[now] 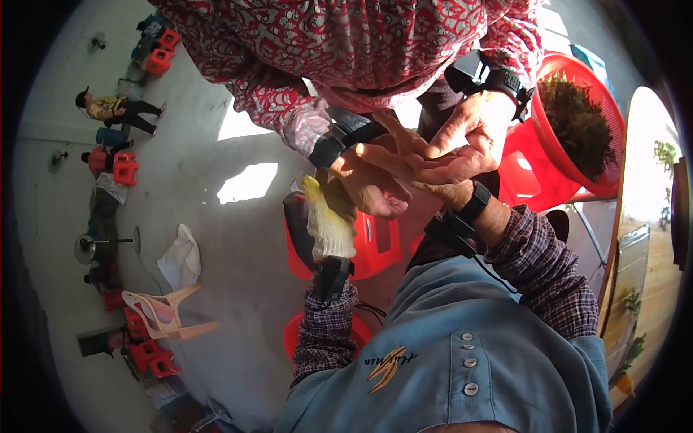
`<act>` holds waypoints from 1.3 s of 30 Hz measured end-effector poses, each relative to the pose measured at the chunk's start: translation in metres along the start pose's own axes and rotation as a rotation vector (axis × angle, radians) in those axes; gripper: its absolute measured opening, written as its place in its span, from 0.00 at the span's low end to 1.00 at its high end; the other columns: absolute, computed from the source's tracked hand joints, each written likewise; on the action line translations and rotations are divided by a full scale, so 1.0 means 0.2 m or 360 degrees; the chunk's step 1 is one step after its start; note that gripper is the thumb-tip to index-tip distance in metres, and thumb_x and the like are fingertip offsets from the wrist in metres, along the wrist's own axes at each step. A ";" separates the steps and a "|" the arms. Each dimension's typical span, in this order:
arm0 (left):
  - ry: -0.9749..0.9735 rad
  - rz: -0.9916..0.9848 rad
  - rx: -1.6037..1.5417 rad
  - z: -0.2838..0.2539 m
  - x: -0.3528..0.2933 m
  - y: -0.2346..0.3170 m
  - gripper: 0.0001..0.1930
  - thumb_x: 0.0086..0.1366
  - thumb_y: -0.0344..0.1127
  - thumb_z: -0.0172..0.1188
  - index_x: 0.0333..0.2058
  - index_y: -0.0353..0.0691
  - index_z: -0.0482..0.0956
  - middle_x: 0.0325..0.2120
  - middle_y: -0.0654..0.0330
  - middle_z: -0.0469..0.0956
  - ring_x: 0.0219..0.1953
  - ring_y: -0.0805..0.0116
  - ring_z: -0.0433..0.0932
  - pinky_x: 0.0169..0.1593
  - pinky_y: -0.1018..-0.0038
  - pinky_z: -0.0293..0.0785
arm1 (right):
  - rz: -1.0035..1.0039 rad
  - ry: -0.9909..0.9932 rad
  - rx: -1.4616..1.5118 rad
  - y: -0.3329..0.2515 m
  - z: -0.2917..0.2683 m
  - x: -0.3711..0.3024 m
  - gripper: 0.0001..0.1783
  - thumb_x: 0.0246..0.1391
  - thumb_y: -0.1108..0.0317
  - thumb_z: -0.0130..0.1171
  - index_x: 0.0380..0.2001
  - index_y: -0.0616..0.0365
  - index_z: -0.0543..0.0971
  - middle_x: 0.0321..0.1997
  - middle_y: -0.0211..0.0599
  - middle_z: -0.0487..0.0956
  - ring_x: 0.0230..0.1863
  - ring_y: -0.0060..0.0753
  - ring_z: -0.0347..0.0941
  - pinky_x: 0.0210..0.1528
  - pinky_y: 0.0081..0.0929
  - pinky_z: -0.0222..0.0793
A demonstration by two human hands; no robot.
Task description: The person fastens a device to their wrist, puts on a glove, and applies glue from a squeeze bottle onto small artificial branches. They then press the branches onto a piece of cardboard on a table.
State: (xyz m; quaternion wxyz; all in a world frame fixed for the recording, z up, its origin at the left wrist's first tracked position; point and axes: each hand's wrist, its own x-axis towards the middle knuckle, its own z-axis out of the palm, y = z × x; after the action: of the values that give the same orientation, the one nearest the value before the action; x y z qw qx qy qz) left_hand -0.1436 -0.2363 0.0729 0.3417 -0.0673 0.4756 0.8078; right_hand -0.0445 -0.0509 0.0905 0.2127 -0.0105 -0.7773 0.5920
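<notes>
My left hand (330,220) wears a white knit glove with a yellow coated palm. Its thumb side points up, and its fingers are partly hidden beside the right hand (372,189) of a co-worker facing me. My bare right hand (449,192) reaches in from the right, touching the co-worker's left hand (468,137). Fingers of both people overlap there, so I cannot make out whose extended finger lies in the middle or whether anything small is held. Black bands sit on my wrists, a black device (333,278) on the left one.
Red plastic stools (379,245) stand below our hands. To the right, a red basket (550,162) holds green-brown plant matter (577,123), near a wooden table (653,285). At left are a tipped beige chair (173,328), a white cloth (180,260) and a distant person (115,108).
</notes>
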 end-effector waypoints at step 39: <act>-0.0490 -0.1384 0.0817 1.10 0.07 -1.34 0.21 0.69 0.49 0.57 0.53 0.41 0.77 0.33 0.60 0.78 0.31 0.65 0.78 0.39 0.66 0.82 | 0.0791 0.1917 -0.1643 -0.65 -1.34 -1.70 0.17 0.69 0.70 0.51 0.57 0.68 0.75 0.48 0.41 0.79 0.49 0.33 0.75 0.55 0.29 0.70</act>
State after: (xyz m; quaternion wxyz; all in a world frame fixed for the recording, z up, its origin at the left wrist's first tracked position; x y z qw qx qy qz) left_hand 0.0578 0.0342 -0.0080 0.7167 -0.0531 0.5305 0.4495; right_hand 0.3865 0.0645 0.1583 0.4239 -0.5931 -0.6794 0.0839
